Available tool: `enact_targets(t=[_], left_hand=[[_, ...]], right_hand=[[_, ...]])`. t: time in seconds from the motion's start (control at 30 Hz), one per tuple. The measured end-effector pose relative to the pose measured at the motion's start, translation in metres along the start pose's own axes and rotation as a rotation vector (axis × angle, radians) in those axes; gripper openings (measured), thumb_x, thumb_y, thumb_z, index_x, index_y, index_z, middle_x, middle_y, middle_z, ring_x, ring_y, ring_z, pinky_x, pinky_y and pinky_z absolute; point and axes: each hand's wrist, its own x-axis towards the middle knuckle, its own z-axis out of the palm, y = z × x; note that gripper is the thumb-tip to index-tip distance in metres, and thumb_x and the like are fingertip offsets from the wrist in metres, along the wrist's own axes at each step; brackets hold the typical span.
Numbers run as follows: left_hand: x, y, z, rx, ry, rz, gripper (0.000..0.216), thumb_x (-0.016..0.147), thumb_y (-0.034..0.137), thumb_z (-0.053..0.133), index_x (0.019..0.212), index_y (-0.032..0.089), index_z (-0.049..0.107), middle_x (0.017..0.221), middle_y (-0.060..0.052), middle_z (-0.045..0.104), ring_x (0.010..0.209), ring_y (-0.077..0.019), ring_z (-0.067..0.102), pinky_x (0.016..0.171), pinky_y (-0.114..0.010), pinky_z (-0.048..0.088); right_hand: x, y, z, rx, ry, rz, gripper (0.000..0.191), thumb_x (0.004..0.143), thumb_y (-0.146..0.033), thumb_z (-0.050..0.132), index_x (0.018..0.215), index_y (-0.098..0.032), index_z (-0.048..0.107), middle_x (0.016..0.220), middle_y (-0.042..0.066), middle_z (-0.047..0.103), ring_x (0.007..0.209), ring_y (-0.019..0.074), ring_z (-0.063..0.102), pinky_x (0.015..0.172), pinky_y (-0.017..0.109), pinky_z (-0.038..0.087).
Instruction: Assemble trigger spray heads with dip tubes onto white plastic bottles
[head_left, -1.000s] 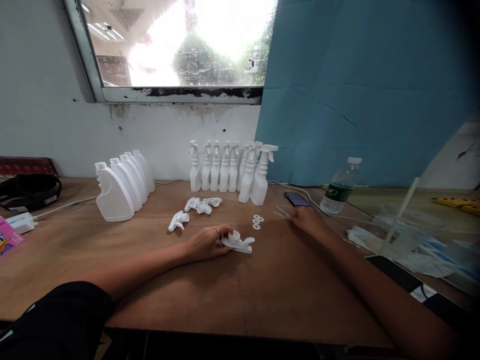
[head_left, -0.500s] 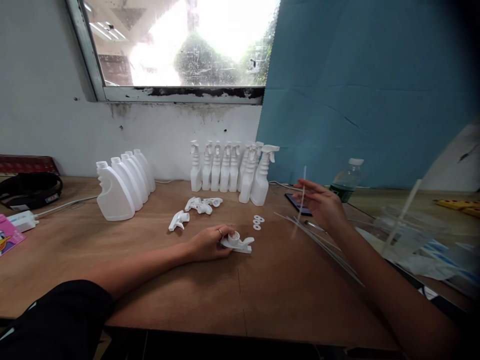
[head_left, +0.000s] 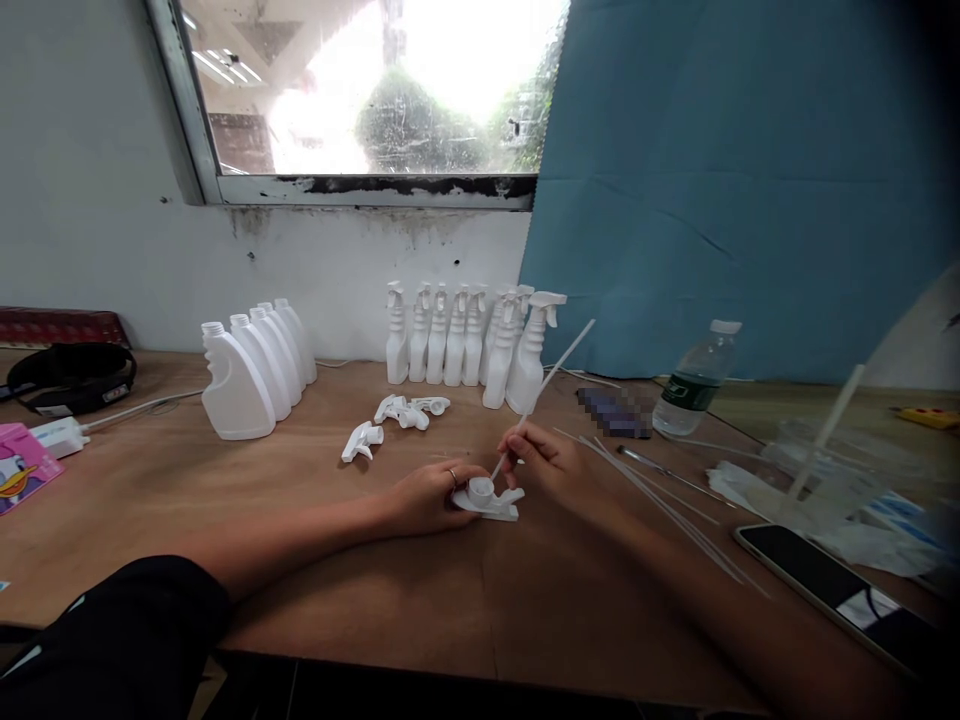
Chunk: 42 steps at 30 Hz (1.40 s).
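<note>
Clamps white spray head [head_left: 489, 502] in left hand [head_left: 429, 495], pointing lengthwise toward right edge of tabletop [head_left: 390, 600]; pinches thin tube [head_left: 558, 370] in right hand [head_left: 551, 466], slanting up rightward.

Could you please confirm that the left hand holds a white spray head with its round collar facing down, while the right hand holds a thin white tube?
Not quite: in the head view, the round collar faces up, not down. The left hand does hold the white spray head, and the right hand holds the thin white tube.
</note>
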Motion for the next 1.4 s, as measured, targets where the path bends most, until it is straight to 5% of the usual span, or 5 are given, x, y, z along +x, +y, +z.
enact_targets(t=[0.53,0.83,1.0,1.27,1.4], left_hand=[[0.0,-0.006,0.001,-0.016,-0.006,0.007,0.051,0.077,0.02,0.065,0.126,0.021,0.054,0.104,-0.004,0.062,0.09,-0.0166,0.059,0.079,-0.025,0.048],[-0.001,-0.007,0.002,-0.023,-0.011,-0.001,0.049,0.077,0.024,0.066,0.124,0.021,0.055,0.098,-0.004,0.06,0.085,-0.0162,0.057,0.076,-0.025,0.047],[0.0,-0.007,0.003,-0.014,0.007,-0.006,0.05,0.076,0.021,0.065,0.125,0.023,0.055,0.094,-0.003,0.06,0.083,-0.0156,0.056,0.075,-0.024,0.047],[0.0,-0.005,0.005,-0.011,0.015,0.032,0.031,0.077,0.02,0.065,0.108,0.019,0.059,0.1,-0.004,0.062,0.093,-0.0177,0.058,0.084,-0.025,0.045],[0.007,-0.004,-0.012,0.094,-0.106,0.04,0.043,0.078,0.039,0.069,0.113,0.017,0.058,0.093,-0.006,0.062,0.086,-0.0197,0.059,0.078,-0.027,0.047]], right_hand=[[-0.002,-0.002,0.011,-0.452,-0.15,-0.151,0.028,0.094,-0.044,0.049,0.081,-0.021,0.059,0.074,0.002,0.06,0.067,0.0161,0.056,0.065,0.029,0.045],[-0.008,-0.003,0.013,-0.461,-0.19,-0.222,0.029,0.096,-0.044,0.046,0.08,-0.022,0.058,0.075,0.004,0.059,0.07,0.0182,0.055,0.067,0.032,0.045],[-0.005,0.001,0.018,-0.509,-0.103,-0.135,0.034,0.095,-0.047,0.045,0.074,-0.022,0.054,0.068,0.002,0.056,0.065,0.018,0.052,0.061,0.031,0.041],[-0.004,0.01,0.025,-0.56,-0.122,-0.141,0.026,0.091,-0.03,0.05,0.067,-0.021,0.046,0.063,-0.001,0.05,0.059,0.0146,0.045,0.056,0.028,0.034],[-0.006,0.014,0.022,-0.484,-0.085,-0.113,0.029,0.095,-0.036,0.047,0.072,-0.02,0.053,0.067,0.0,0.053,0.064,0.0154,0.049,0.06,0.028,0.037]])
